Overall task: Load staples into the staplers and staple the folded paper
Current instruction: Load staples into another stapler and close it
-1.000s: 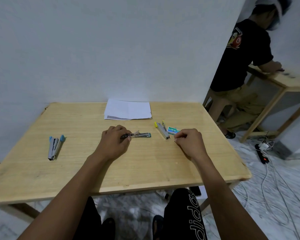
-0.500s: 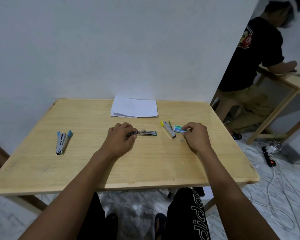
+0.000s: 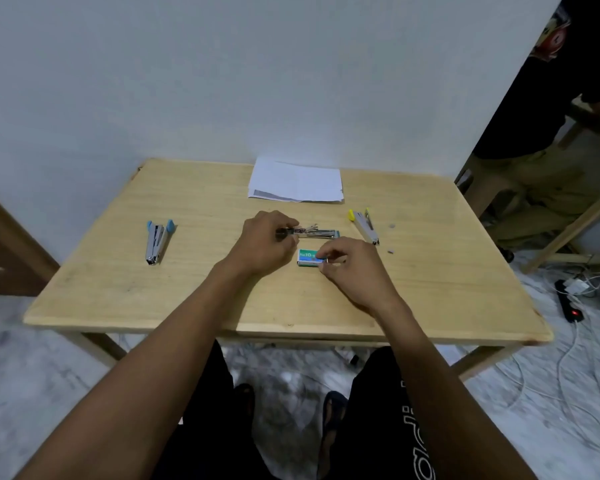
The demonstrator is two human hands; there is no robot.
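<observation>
Fingers of the left hand [image 3: 264, 242] are curled round the dark end of the opened stapler [image 3: 321, 233] on the table [image 3: 430, 271]. The staple box [image 3: 308, 257] is pinched at its right end by the right hand [image 3: 354, 268]. Since half a second ago it has been drawn from beside the yellow stapler [image 3: 363, 225] to the near side of the opened one. Both forearms are stretched forward, hands close together.

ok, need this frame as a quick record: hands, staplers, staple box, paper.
left hand: grips left end of middle stapler, which lies on the table
right hand: pinches right end of staple box, just in front of that stapler
blue stapler: untouched, left side
yellow stapler: untouched, right side
paper: stack at far edge, by the wall
</observation>
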